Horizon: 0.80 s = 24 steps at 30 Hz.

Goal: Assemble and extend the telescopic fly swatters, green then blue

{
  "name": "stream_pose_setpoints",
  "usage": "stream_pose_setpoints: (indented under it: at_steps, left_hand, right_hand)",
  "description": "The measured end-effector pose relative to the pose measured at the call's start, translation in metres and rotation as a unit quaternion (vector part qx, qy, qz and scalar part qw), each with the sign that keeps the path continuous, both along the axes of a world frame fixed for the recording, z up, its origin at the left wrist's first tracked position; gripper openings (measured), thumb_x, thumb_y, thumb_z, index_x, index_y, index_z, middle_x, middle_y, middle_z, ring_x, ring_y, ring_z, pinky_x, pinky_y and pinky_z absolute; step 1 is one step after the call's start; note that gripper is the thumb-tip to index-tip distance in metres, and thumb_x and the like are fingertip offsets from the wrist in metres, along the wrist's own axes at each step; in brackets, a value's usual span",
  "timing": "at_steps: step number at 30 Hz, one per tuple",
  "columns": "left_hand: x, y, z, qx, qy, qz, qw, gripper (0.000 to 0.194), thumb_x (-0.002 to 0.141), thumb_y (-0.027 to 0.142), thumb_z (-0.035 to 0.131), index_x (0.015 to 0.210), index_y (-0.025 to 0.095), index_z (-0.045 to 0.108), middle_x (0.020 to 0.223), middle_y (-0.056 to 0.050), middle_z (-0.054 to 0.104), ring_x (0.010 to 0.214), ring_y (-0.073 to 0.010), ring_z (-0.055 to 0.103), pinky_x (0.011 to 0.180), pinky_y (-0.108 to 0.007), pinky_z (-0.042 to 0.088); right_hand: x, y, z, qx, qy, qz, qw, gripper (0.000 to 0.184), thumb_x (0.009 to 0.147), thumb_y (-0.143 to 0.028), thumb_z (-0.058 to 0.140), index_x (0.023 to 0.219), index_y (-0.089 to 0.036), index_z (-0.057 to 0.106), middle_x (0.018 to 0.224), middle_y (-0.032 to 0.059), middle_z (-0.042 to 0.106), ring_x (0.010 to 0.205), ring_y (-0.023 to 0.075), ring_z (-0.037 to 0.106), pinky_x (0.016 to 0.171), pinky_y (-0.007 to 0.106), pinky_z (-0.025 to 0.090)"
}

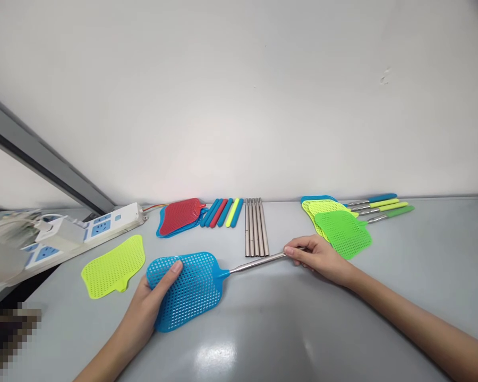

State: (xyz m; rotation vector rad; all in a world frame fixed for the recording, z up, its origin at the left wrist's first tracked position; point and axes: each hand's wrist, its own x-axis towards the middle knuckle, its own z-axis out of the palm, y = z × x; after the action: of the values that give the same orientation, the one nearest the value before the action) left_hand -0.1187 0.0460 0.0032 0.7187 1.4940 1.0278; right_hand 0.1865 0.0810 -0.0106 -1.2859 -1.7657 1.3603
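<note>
Head view: the left hand [153, 297] grips a blue paddle [195, 297] by its left side, thumb laid flat on the mesh, the other fingers hidden behind it. From the paddle's neck, on the side away from that hand, a steel rod [258, 262] runs rightward to the right hand [318, 257], which pinches it between thumb and fingers near its other end. Whether paddle and rod touch the bench [263, 339] below cannot be told.

Left of the left hand, toward the bench's left edge, lies a yellow paddle [113, 270], with a power strip [121, 223] beyond it. Along the bench's far edge, left to right, come a red paddle [181, 216] on top of a blue one, a row of six grips [218, 213] in blue, red and yellow, and five loose rods [257, 228] side by side. Farther right, just beyond the right hand, four swatters [342, 233] overlap, the green one nearest, their handles pointing toward the bench's far right corner.
</note>
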Motion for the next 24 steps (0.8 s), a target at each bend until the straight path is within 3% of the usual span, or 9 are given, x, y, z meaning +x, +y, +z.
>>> stream_pose_setpoints:
  at_steps: [8,13,18,24]
  left_hand:
    - [0.008,0.002,0.018,-0.079,-0.018,0.007,0.997,0.032,0.062,0.038,0.068,0.080,0.017,0.054,0.067,0.000,0.067,0.058,-0.0201,0.064,0.053,-0.028,0.052]
    - [0.009,0.002,0.020,-0.107,-0.013,0.001,0.994,0.029,0.061,0.037,0.069,0.078,0.017,0.057,0.068,-0.004,0.066,0.055,-0.0204,0.063,0.052,-0.030,0.053]
    - [0.010,0.000,0.021,-0.112,0.017,0.006,0.994,0.027,0.061,0.037,0.068,0.076,0.018,0.057,0.064,-0.002,0.065,0.053,-0.0202,0.062,0.052,-0.032,0.053]
    - [0.016,-0.007,0.022,-0.117,0.003,-0.015,0.993,0.028,0.063,0.037,0.067,0.076,0.016,0.056,0.066,-0.004,0.066,0.055,-0.0208,0.063,0.052,-0.031,0.053]
  right_hand:
    - [0.000,0.000,0.001,0.027,-0.023,0.066,0.997,0.031,0.076,-0.043,0.050,0.075,-0.014,0.062,0.069,0.0018,0.055,0.063,0.0110,0.048,0.056,0.020,0.035]
    - [-0.002,-0.006,0.015,0.115,-0.148,0.157,0.970,0.033,0.083,-0.038,0.042,0.069,-0.016,0.062,0.066,0.0020,0.056,0.062,0.0122,0.048,0.057,0.022,0.034]
    - [-0.009,-0.018,0.023,0.173,-0.207,0.163,0.949,0.031,0.087,-0.031,0.034,0.077,-0.017,0.061,0.075,0.0048,0.062,0.071,0.0149,0.052,0.064,0.025,0.035]
    - [-0.011,-0.019,0.018,0.151,-0.187,0.144,0.960,0.032,0.085,-0.033,0.036,0.072,-0.016,0.059,0.066,0.0033,0.057,0.062,0.0127,0.048,0.058,0.023,0.034]
